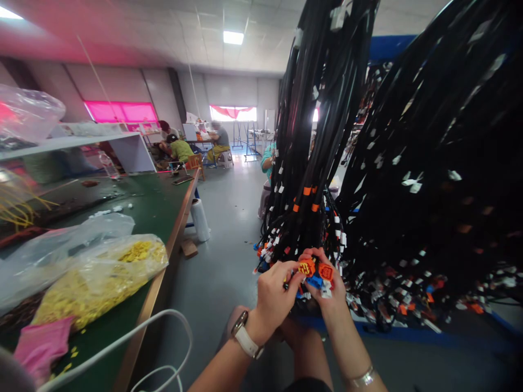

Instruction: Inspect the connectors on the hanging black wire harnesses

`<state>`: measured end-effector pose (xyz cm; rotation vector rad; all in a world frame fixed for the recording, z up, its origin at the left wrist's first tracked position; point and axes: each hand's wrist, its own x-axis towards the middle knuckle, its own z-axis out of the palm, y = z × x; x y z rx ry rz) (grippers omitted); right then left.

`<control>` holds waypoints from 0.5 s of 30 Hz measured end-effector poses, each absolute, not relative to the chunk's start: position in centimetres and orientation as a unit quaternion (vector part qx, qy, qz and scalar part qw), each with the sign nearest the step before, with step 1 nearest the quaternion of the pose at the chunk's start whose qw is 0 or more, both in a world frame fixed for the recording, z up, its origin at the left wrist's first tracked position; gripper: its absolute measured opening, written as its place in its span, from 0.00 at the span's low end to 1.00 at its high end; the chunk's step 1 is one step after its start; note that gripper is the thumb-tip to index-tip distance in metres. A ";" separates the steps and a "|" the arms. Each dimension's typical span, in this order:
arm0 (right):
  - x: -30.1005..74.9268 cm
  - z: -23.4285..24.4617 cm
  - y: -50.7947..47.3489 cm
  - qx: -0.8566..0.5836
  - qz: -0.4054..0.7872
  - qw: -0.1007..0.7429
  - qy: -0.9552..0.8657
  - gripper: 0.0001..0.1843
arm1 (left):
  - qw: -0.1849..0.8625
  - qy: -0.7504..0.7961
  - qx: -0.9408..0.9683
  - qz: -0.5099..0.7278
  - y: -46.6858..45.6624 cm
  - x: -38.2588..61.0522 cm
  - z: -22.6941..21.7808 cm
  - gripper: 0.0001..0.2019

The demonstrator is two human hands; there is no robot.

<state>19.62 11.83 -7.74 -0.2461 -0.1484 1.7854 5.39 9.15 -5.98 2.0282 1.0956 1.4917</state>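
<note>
My left hand, with a watch at the wrist, pinches an orange plastic connector at the end of a hanging wire. My right hand is curled around a second orange connector and a blue connector just below it. Both hands meet at the bottom of a thick bundle of black cables that hangs from above, with white tags and orange bands on it. More connectors in orange, blue and white dangle around my fingers.
A second, wider mass of black cables hangs to the right. A green-topped table on the left carries a clear bag of yellow parts, a pink cloth and a white cord. People sit at the far end of the room.
</note>
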 end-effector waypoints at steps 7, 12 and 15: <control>19.5 -7.3 11.6 -0.122 0.767 0.623 -0.093 0.04 | 0.196 0.386 0.733 0.524 9.0 5.4 -5.9 0.07; 19.7 -7.2 11.5 -0.144 0.767 0.617 -0.101 0.05 | 0.226 0.425 0.718 0.503 9.4 5.4 -5.6 0.10; 19.8 -7.4 11.6 -0.147 0.761 0.624 -0.098 0.05 | 0.223 0.413 0.732 0.495 9.3 5.3 -5.4 0.08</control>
